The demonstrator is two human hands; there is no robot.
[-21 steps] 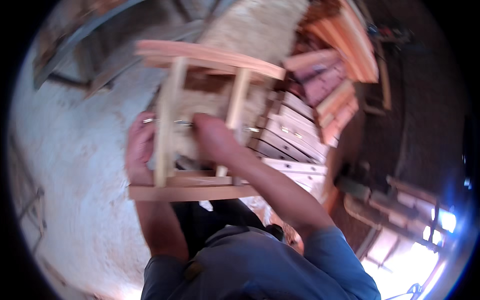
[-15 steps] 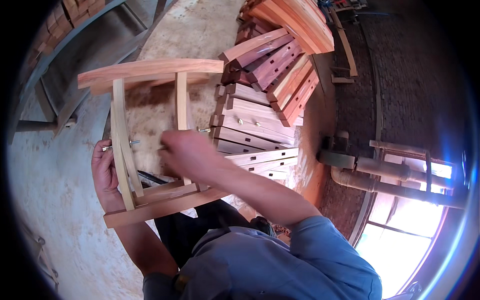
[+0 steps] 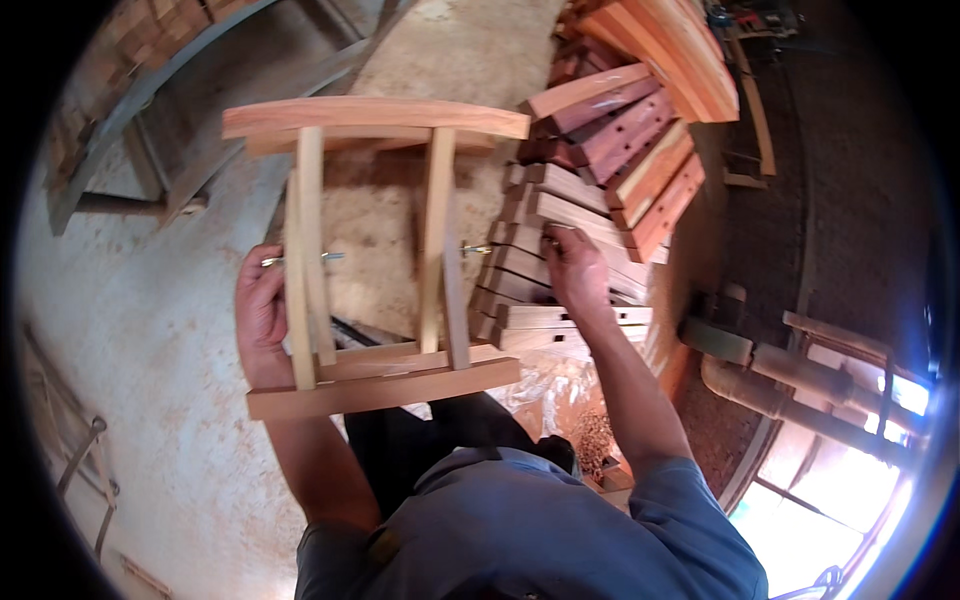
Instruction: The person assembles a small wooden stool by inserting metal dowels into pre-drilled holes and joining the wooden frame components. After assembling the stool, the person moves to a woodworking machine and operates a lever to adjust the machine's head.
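Note:
A pale wooden frame (image 3: pixel 385 387) with curved rails and paired slats stands in front of me, over the bench. On its left side my left hand (image 3: pixel 262 312) has its fingers closed at the brass-coloured end of a bolt (image 3: pixel 333 256), whose threaded tip sticks out inside the slats. Another bolt with a brass-coloured end (image 3: pixel 476 249) projects from the right-hand slats. My right hand (image 3: pixel 580 272) is off to the right, fingers curled together over the pale wooden bars (image 3: pixel 545 262). What lies between those fingertips is hidden.
Reddish wooden bars with dark holes (image 3: pixel 640 135) are piled at the back right, beyond the pale ones. A metal-framed rack (image 3: pixel 165 90) holding wood blocks stands at the far left. Pipes (image 3: pixel 790 385) run along the right. Wood shavings (image 3: pixel 592 443) lie below the bars.
My right hand has moved from inside the frame, by its right slats, out to the pale bars at the right. My left hand stays at the left bolt. The whole view has shifted.

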